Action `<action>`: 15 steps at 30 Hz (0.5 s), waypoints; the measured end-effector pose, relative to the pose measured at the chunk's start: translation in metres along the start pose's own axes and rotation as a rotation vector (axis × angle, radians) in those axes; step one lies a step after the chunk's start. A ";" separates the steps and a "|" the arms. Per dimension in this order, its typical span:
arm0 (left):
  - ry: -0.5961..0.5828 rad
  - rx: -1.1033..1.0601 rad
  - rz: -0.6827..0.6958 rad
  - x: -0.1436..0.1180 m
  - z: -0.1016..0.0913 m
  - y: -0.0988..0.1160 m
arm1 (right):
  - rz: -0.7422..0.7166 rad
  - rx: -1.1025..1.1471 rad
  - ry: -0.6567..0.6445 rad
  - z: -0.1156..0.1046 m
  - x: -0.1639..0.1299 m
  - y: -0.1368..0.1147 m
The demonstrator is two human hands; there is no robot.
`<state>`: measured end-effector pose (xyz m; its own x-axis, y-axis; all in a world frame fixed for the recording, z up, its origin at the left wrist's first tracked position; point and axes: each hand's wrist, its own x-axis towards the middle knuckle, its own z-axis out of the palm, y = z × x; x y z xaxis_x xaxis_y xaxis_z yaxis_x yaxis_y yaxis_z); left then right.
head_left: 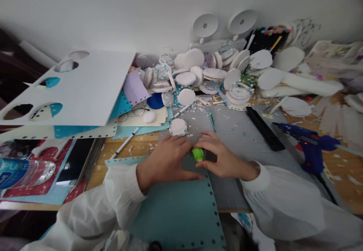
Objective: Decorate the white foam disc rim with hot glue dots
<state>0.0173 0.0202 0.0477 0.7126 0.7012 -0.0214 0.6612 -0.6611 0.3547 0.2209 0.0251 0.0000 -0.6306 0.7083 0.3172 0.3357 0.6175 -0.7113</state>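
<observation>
Wooden counter (133,145), pushed against a white wall, surface heavily cluttered. A grey cutting mat (244,137) lies at centre, strewn with paper scraps. A teal perforated sheet (181,209) overlaps its near left part. A blue glue gun (309,145) rests at right, a black bar (263,128) (kind unclear) just beside it. White foam discs (210,73) are heaped along the wall. A white board with round cut-outs (82,88) covers the left.

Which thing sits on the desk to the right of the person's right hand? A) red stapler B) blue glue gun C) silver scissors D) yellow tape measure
B: a blue glue gun lies on the desk's right side, beyond the right hand, which pinches a small green object.
</observation>
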 end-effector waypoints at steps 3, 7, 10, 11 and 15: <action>0.010 -0.002 -0.020 0.006 0.006 0.005 | 0.000 -0.002 0.016 0.002 -0.001 0.002; 0.040 -0.055 -0.018 0.009 0.013 0.003 | 0.019 -0.011 0.049 0.002 -0.001 0.002; 0.074 -0.100 -0.022 0.009 0.016 0.001 | 0.028 -0.028 0.044 0.001 -0.001 0.000; 0.077 -0.106 -0.023 0.008 0.016 0.000 | 0.032 -0.034 0.039 0.001 0.000 0.000; 0.019 -0.105 -0.018 0.008 0.014 -0.001 | 0.033 -0.033 0.005 0.003 0.000 0.000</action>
<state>0.0259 0.0229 0.0338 0.6958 0.7181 -0.0109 0.6446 -0.6177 0.4505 0.2182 0.0241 -0.0016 -0.6151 0.7301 0.2977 0.3792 0.6050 -0.7002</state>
